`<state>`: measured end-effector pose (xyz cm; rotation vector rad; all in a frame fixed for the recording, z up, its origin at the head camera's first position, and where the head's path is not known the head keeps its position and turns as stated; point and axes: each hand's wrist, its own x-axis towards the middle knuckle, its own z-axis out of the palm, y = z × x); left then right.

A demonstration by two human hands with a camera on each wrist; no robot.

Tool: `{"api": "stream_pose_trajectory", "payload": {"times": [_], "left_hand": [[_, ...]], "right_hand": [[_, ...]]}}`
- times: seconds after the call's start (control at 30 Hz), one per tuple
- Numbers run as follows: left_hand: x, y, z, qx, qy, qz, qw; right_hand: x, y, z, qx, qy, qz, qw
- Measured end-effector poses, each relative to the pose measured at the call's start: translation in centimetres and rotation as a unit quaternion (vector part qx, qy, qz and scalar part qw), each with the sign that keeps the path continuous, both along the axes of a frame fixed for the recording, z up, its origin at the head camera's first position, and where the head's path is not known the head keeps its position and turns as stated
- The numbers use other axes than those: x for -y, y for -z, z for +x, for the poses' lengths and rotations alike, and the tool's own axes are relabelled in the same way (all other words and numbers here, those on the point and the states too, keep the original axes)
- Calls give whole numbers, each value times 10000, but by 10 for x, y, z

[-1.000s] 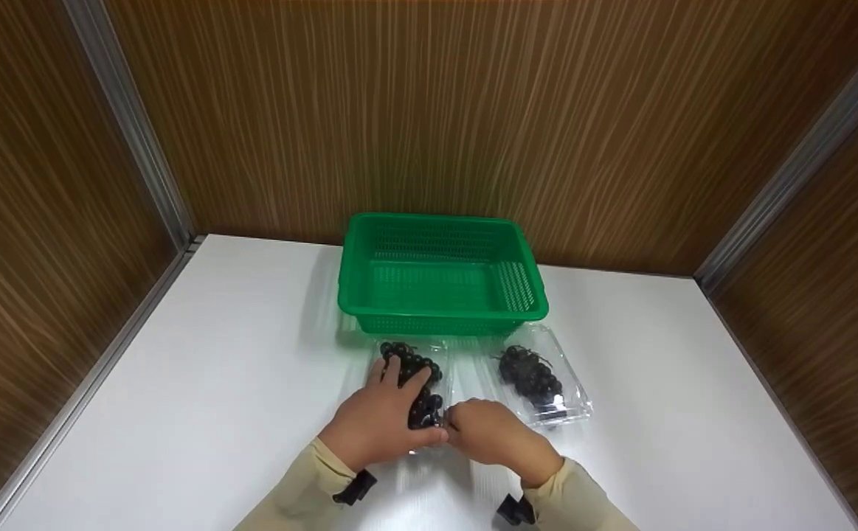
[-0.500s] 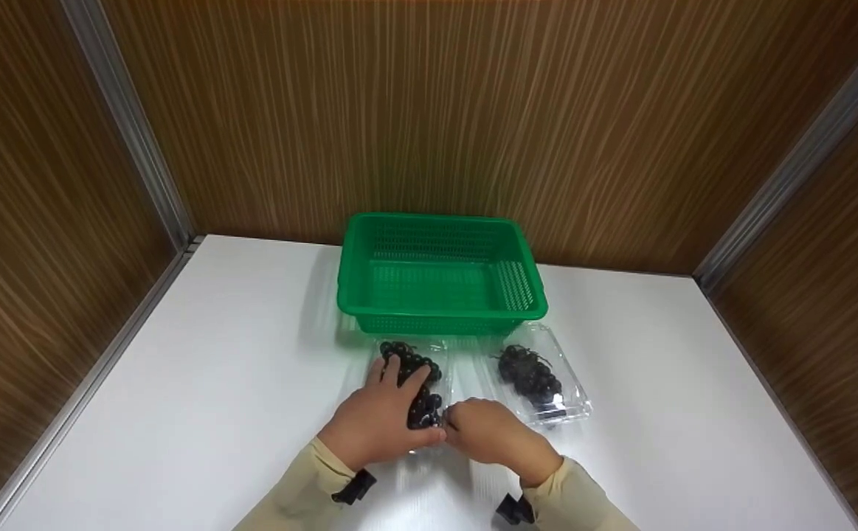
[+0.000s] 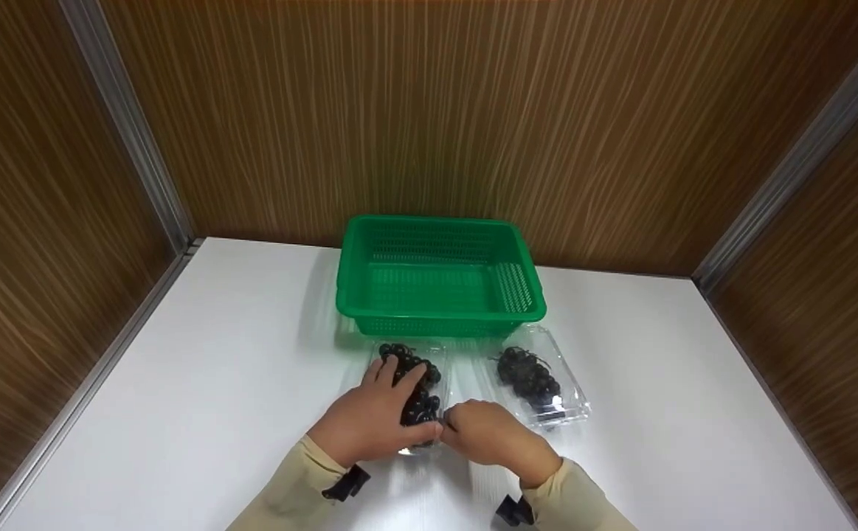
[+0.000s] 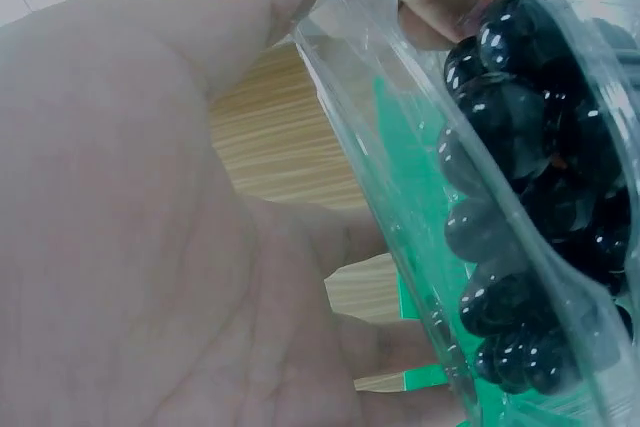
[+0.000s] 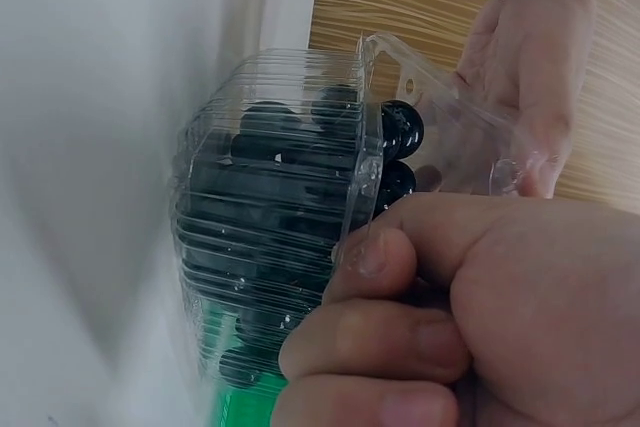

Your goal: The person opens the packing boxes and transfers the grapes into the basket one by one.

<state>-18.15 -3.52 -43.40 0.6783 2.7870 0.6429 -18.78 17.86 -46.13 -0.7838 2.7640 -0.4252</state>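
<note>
In the head view my left hand spreads over a clear plastic clamshell container of dark grapes. Its thumb is on the lid's right front edge, and the left wrist view shows the fingers along the lid, above the grapes. In the right wrist view the lid stands tilted away from the ribbed base, so a gap shows grapes between them. My right hand pinches the base's rim near its right front corner with curled fingers. Some fingertips are hidden.
Close behind the container stands a green plastic basket. A second clear container of dark grapes lies to the right, against the basket. Wood-patterned walls enclose the white table at the back and sides.
My left hand has shifted slightly left, and more of the grapes near its thumb now shows. The right hand stays in nearly the same place.
</note>
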Motion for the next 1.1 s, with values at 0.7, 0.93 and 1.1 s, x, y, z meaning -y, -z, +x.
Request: {"api": "stream_pose_trajectory", "payload": {"times": [0.7, 0.93, 1.1], "left_hand": [[7, -7, -3, -251, -46, 300, 9992], [8, -8, -3, -409, 134, 399, 9983], [8, -9, -3, -386, 152, 425, 9982]], "right_hand": [[0, 0, 0, -100, -101, -77, 9999], [-2, 0, 0, -348, -158, -95, 9992], [-1, 2, -1, -352, -194, -64, 9992]]}}
